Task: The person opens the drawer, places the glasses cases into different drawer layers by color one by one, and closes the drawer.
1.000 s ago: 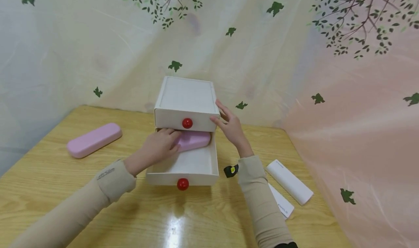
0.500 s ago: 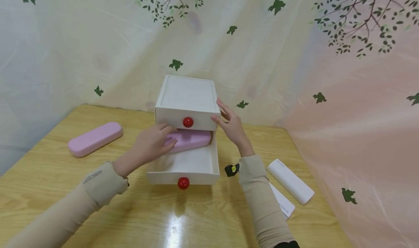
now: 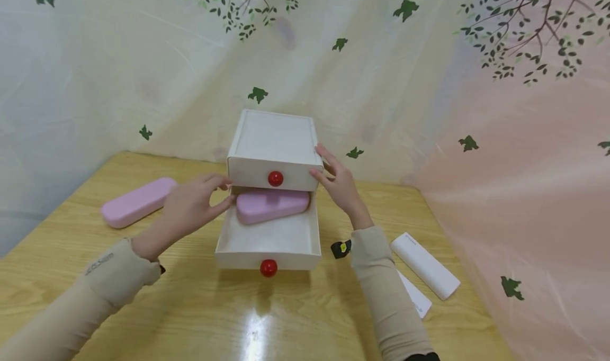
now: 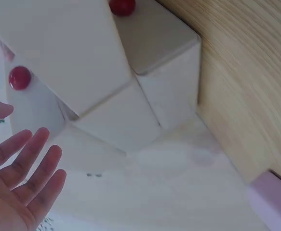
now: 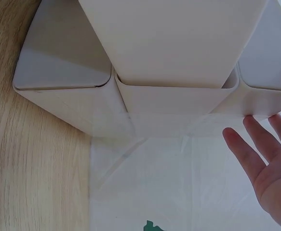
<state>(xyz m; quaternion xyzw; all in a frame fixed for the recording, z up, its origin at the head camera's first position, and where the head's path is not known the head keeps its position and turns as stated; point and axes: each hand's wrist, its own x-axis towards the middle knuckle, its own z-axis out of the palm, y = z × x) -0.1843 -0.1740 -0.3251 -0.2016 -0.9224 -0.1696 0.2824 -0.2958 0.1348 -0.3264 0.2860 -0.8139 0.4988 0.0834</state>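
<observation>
A white drawer unit (image 3: 275,133) with red knobs stands on the table. Its middle drawer (image 3: 267,242) is pulled out, and a pink, rounded glasses case (image 3: 271,207) lies across its back part. My left hand (image 3: 190,205) is beside the unit's left edge, fingertips close to the top drawer's corner, holding nothing; the left wrist view shows its fingers spread. On the unit's upper right side rests my right hand (image 3: 339,189), thumb at the front corner and fingers extended along the side. In the right wrist view those fingertips meet the wall of the top tier (image 5: 256,101).
Left of the unit, a second pink case (image 3: 135,205) lies on the wooden table (image 3: 186,303). Two long white boxes lie at the right: one box (image 3: 425,265), and another box (image 3: 415,296) partly behind the right sleeve. A leaf-patterned curtain (image 3: 190,59) hangs behind.
My left hand has let go of the pink case in the drawer and drawn back left, out of the drawer. My right hand stays on the unit's side.
</observation>
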